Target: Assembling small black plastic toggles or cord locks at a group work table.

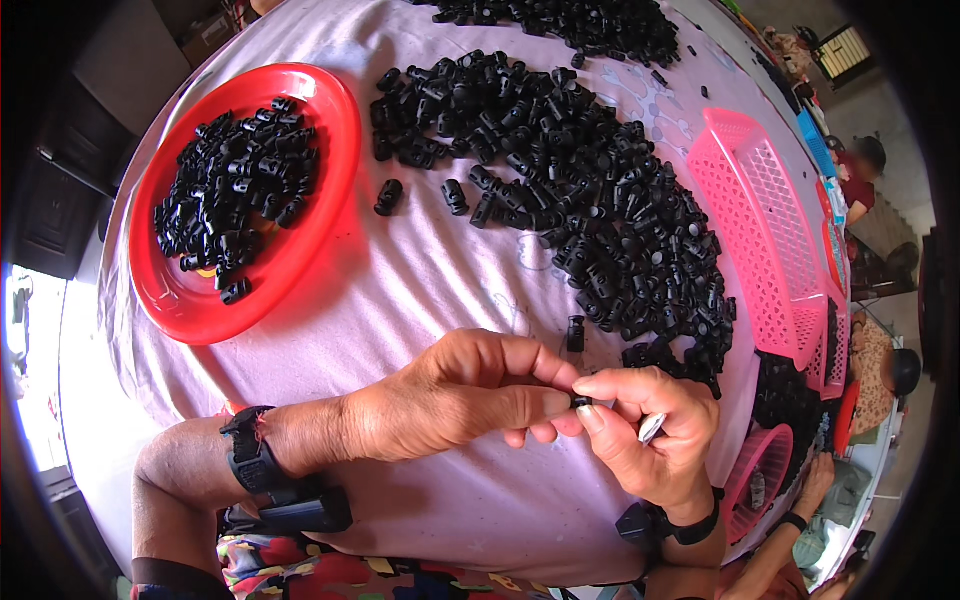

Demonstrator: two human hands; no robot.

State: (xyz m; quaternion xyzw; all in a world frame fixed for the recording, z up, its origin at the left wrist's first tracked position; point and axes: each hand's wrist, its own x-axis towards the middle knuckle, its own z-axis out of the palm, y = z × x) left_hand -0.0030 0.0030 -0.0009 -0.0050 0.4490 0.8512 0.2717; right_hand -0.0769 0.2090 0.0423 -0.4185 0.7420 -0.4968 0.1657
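Note:
Over the near part of the cloth, my left hand (440, 390) and my right hand (655, 435) meet with fingertips pinched on one small black plastic part (581, 401). It looks like a piece of a cord lock, though the fingers cover most of it. Against my right palm, a small whitish piece (651, 428) shows between the curled fingers; its kind is unclear. Just beyond my fingers one black cord lock (575, 333) stands apart from a big heap of black cord locks (560, 160). To the left, a red plastic tray (345, 130) holds a pile of cord locks (240, 180).
Another black heap (590, 25) lies at the far edge of the pale pink tablecloth (400, 290). Pink perforated baskets (760, 230) line the right side, with a round pink basket (765, 485) nearer. A co-worker's hand (815, 480) rests at the right; other people sit beyond.

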